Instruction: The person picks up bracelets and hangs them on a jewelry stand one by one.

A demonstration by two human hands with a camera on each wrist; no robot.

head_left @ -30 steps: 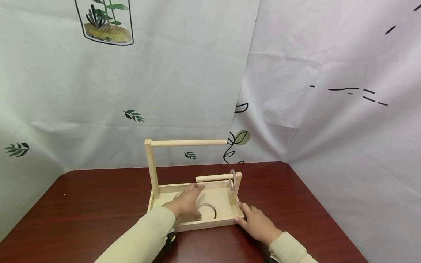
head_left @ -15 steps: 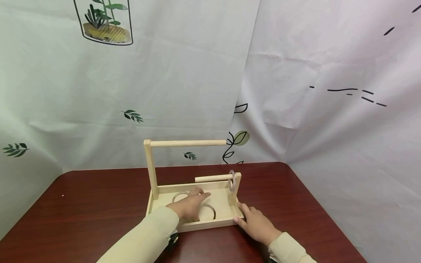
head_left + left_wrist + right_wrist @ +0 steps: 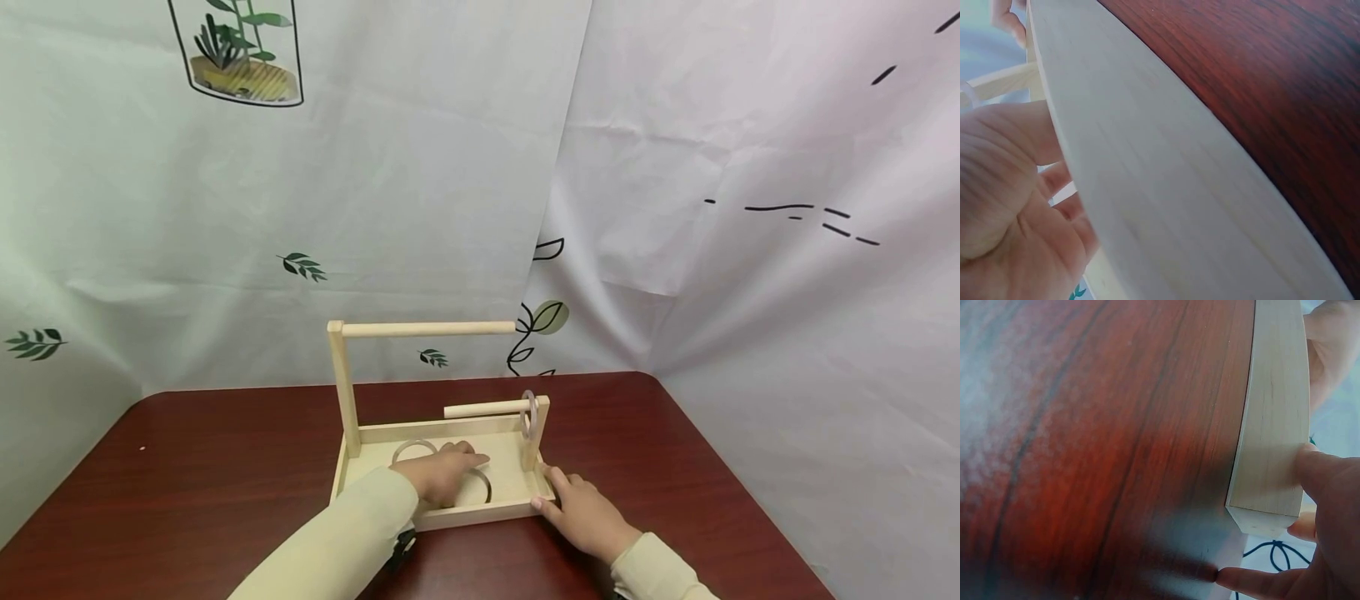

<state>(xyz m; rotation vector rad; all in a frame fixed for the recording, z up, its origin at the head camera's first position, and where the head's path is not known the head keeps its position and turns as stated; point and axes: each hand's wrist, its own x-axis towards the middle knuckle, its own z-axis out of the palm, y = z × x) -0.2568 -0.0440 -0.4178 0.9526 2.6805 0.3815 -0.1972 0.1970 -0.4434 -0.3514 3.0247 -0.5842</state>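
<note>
A pale wooden tray [image 3: 480, 515] carries a tall post with a long rod [image 3: 427, 329] on its left and a short post with a shorter rod [image 3: 483, 409] on its right. One bangle [image 3: 529, 417] hangs on the short rod near its post. Two more lie inside: a rear bangle [image 3: 414, 443] and a front bangle [image 3: 487, 485], partly covered by my left hand [image 3: 446, 473]. That hand reaches down into the tray; its fingertips are hidden behind the front wall in the left wrist view. My right hand [image 3: 585, 515] holds the front right corner, thumb [image 3: 1319, 465] against the front wall.
The tray stands on a dark red wooden table [image 3: 240, 467]. Behind and to the right hangs a pale cloth [image 3: 420, 183] printed with plants. A small white speck [image 3: 142, 448] lies on the table at left.
My left hand has moved a little right and toward the front bangle, uncovering the rear one, and its fingers have drawn in. My right hand stays at the tray corner.
</note>
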